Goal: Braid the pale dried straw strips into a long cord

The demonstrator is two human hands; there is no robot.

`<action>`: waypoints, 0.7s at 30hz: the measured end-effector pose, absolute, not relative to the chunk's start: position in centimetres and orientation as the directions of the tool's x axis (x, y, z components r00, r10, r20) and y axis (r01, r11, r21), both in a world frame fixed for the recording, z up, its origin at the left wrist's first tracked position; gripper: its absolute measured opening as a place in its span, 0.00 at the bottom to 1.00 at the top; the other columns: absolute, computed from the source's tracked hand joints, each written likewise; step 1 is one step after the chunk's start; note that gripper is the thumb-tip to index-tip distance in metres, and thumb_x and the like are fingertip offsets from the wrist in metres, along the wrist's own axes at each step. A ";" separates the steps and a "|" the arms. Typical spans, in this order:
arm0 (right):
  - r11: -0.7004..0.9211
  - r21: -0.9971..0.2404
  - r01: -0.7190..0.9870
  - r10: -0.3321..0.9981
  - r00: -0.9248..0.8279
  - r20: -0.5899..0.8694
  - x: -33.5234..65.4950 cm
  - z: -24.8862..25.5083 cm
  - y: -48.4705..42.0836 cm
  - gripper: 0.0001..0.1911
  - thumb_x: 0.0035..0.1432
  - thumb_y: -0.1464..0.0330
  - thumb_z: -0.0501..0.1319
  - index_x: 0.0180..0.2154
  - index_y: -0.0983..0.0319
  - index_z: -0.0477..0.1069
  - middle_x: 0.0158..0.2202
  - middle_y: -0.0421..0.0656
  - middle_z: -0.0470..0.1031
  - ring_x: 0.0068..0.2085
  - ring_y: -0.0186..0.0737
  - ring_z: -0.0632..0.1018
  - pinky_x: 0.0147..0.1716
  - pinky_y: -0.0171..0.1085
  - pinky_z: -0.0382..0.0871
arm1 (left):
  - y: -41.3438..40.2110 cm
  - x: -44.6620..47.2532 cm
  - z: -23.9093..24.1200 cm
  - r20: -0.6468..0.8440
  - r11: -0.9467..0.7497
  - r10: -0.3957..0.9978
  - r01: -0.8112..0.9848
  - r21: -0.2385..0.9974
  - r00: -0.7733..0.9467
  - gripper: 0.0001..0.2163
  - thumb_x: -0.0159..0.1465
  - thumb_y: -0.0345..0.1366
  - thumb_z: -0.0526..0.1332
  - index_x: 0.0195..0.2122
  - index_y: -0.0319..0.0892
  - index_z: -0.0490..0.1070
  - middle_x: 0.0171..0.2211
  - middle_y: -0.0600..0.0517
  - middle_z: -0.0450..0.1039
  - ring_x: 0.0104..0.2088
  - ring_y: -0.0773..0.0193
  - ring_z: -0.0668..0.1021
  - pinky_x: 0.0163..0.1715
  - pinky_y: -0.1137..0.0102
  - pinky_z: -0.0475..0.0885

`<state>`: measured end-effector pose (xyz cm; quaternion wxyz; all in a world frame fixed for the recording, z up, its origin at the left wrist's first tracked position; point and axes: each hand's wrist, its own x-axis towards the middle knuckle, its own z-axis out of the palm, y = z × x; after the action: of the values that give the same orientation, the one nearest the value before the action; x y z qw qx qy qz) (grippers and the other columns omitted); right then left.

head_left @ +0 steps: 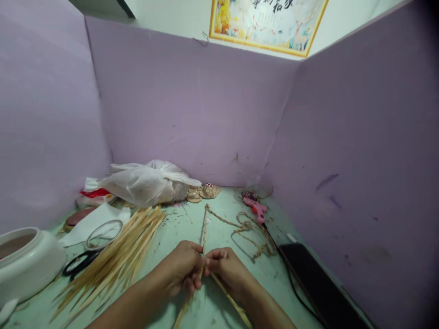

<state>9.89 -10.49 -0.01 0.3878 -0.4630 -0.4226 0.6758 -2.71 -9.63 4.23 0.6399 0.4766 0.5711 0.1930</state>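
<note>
The writing I can make out is on the yellow-framed picture (267, 32) hung on the white wall (174, 18) at the far side, a little right of centre from where I am. Along its top run large dark brush-style Chinese characters (277, 7), cropped by the upper edge of my view. At their right end I read 家, and next to it on the left 和; farther left stands one that looks like 事, partly cut off. What lies between that one and 和 I cannot read. Below them, mid-picture, are faint rows of small script (269, 19), too tiny for me to decipher.
</note>
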 end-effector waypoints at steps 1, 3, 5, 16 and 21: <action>-0.333 -0.932 -0.146 0.913 -0.297 -0.280 10.0 0.2 -10.5 0.09 0.35 0.68 0.61 0.13 0.67 0.65 0.11 0.38 0.63 0.13 0.27 0.61 0.16 0.30 0.50 | -9.5 -2.8 3.7 -0.583 0.529 0.729 0.246 0.812 0.357 0.10 0.51 0.30 0.52 0.34 0.34 0.65 0.19 0.51 0.67 0.13 0.71 0.67 0.12 0.76 0.59; -0.319 -0.938 -0.135 0.902 -0.347 -0.257 10.3 0.5 -10.5 0.10 0.35 0.66 0.62 0.14 0.67 0.66 0.13 0.39 0.66 0.16 0.28 0.65 0.19 0.30 0.54 | -9.3 -3.0 2.8 -0.585 0.559 0.673 0.206 0.803 0.453 0.05 0.50 0.31 0.54 0.24 0.33 0.65 0.16 0.52 0.65 0.12 0.73 0.66 0.12 0.77 0.60; -0.285 -0.956 -0.066 0.893 -0.382 -0.239 10.7 0.7 -10.3 0.09 0.36 0.67 0.62 0.16 0.67 0.67 0.15 0.40 0.68 0.19 0.28 0.65 0.21 0.29 0.55 | -9.4 -3.0 2.3 -0.569 0.534 0.679 0.220 0.816 0.463 0.04 0.49 0.30 0.54 0.22 0.34 0.65 0.14 0.54 0.63 0.11 0.73 0.66 0.11 0.78 0.61; 0.199 -0.695 0.691 0.965 -0.260 0.018 11.1 0.8 -11.2 0.08 0.43 0.73 0.53 0.24 0.66 0.71 0.19 0.40 0.69 0.21 0.28 0.63 0.18 0.28 0.50 | -10.1 -1.8 0.9 -0.390 0.177 0.903 0.669 0.722 0.182 0.06 0.48 0.30 0.49 0.15 0.41 0.56 0.07 0.57 0.53 0.10 0.70 0.60 0.12 0.75 0.52; 0.184 -0.691 0.699 0.968 -0.250 0.005 11.5 0.8 -11.1 0.09 0.41 0.73 0.54 0.24 0.66 0.72 0.19 0.41 0.69 0.20 0.29 0.63 0.18 0.28 0.50 | -9.6 -2.3 0.7 -0.138 -0.150 0.934 0.711 0.687 0.330 0.09 0.45 0.27 0.51 0.12 0.39 0.53 0.13 0.57 0.51 0.18 0.74 0.57 0.17 0.75 0.47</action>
<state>11.48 -11.08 0.79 0.2296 -0.5678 -0.7343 0.2929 -2.32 -9.63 0.71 0.3418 0.7405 0.5552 0.1631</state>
